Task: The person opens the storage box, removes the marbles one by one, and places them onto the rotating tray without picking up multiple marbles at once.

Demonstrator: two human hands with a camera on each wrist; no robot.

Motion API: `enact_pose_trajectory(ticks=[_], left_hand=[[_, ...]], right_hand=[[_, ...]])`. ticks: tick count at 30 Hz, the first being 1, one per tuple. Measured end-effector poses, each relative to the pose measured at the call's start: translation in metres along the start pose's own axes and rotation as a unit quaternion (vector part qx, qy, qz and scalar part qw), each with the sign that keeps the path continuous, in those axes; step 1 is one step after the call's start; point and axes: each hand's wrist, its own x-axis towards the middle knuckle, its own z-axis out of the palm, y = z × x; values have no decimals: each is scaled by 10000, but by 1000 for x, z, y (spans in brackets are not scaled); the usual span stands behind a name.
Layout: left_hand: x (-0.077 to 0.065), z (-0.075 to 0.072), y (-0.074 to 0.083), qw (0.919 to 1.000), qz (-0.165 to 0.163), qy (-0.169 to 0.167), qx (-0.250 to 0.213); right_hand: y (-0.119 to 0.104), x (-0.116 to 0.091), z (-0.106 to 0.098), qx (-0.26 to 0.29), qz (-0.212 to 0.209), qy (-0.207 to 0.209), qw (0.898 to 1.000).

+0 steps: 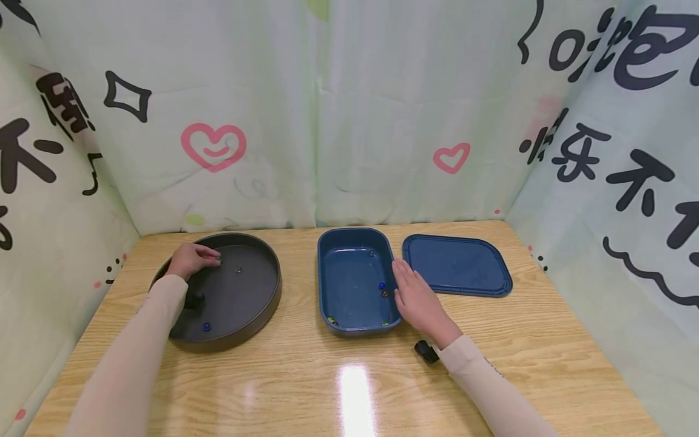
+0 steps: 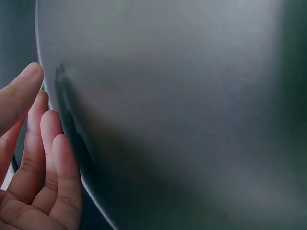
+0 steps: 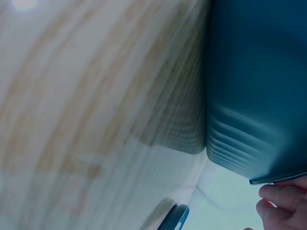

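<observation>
My left hand [image 1: 192, 260] is over the left part of a round dark grey pan [image 1: 270, 303]. Its thumb and fingertips pinch a small marble, mostly hidden; only a greenish glint shows between them in the left wrist view. In the pan lie a clear marble [image 1: 238, 269] and a blue marble [image 1: 206, 326]. My right hand [image 1: 420, 300] rests with straight fingers against the right rim of a blue rectangular box [image 1: 355, 232]. Several marbles lie inside the box, among them a blue marble [image 1: 381, 285] and a brownish marble [image 1: 384, 294].
A flat blue lid [image 1: 459, 264] lies right of the box, behind my right hand. Beneath everything is a wooden table [image 1: 295, 376]. A printed curtain [image 1: 349, 121] hangs along the back and both sides.
</observation>
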Motion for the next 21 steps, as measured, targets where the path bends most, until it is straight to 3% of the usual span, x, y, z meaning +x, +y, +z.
enact_pose_trajectory(ticks=[11,21], left_hand=[[-3,-1,0,9999,1,-102,91],[-1,-3,-1,9996,60,98,251]], right_hand=[[-1,-1,-2,1,-11,-32,10000],[1,0,-4,72,22,-149,9999]])
